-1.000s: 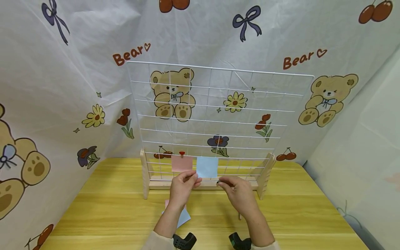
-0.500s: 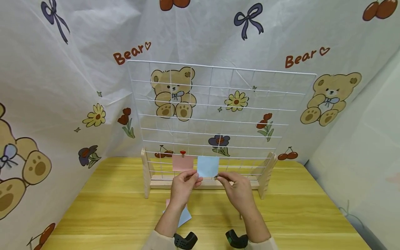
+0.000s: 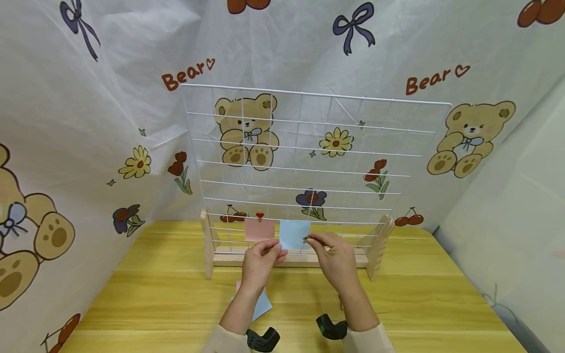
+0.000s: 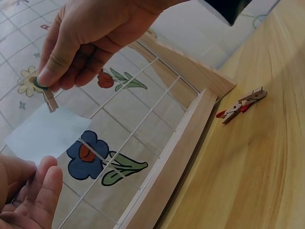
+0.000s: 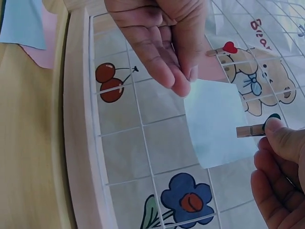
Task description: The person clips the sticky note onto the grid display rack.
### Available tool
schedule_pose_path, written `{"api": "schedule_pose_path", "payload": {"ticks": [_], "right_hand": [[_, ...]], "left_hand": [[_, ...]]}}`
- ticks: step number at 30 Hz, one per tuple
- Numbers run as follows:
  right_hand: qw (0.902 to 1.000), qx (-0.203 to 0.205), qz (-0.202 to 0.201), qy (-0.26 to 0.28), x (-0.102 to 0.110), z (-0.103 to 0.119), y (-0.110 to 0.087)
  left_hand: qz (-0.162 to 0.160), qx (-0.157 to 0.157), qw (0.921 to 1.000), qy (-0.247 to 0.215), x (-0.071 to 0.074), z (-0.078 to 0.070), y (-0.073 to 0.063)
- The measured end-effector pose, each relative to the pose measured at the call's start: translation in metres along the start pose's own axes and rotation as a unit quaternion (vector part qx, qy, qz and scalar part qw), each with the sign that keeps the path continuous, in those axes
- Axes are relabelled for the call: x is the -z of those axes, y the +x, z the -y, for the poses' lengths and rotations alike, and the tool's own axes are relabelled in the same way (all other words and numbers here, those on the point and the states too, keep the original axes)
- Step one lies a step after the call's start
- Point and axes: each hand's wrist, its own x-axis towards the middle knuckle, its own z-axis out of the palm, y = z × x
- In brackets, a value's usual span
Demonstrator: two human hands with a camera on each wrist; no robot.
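A person's left hand (image 3: 259,267) pinched a pale blue paper note (image 3: 293,234) at its lower left corner, thumb against fingers, in front of a white wire grid (image 3: 301,92) on a wooden base (image 3: 291,262), while the right hand (image 3: 337,260) pinched a green-topped wooden clothespin (image 5: 250,131) by its decorated end, tip turned toward the sheet. Whether wood met paper, or paper met wire, could not be told from where I stood. Just to the left, a pink paper note (image 3: 259,230) hung on the grid under a red-heart clothespin (image 5: 229,47), a handy guide for height and spacing. Neat clipping looked to call for the blue note flat against a horizontal wire, its top edge level with its neighbor's, and a light hold at the corner so that the thin paper did not crease. A firm squeeze on the pin's tail, opening the tips wide enough to straddle paper and wire together, seemed the surest way; catching paper alone risked a drop. On the desk (image 3: 419,294) lay two spare wooden clothespins (image 4: 256,97), plus a loose blue sheet (image 3: 262,307) overlapping a pink sheet (image 5: 49,36).
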Motion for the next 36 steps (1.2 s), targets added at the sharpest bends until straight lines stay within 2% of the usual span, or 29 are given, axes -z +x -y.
{"api": "schedule_pose_path", "payload": {"ticks": [8,17,27,36], "right_hand": [[0.9998,-0.015,-0.009,-0.009,0.000,0.007,0.020],[0.9995,-0.011,-0.011,-0.027,-0.005,0.015,0.037],[0.9986,0.013,-0.004,-0.051,-0.013,0.019,0.048],[0.9981,-0.009,0.021,-0.057,-0.015,0.023,0.053]], "left_hand": [[0.000,-0.001,1.0000,-0.001,0.000,0.001,0.001],[-0.001,-0.003,1.0000,0.009,0.001,0.001,0.001],[-0.001,-0.010,0.9999,0.011,0.001,0.001,0.001],[0.007,-0.021,0.9996,0.019,0.001,0.001,0.002]]}}
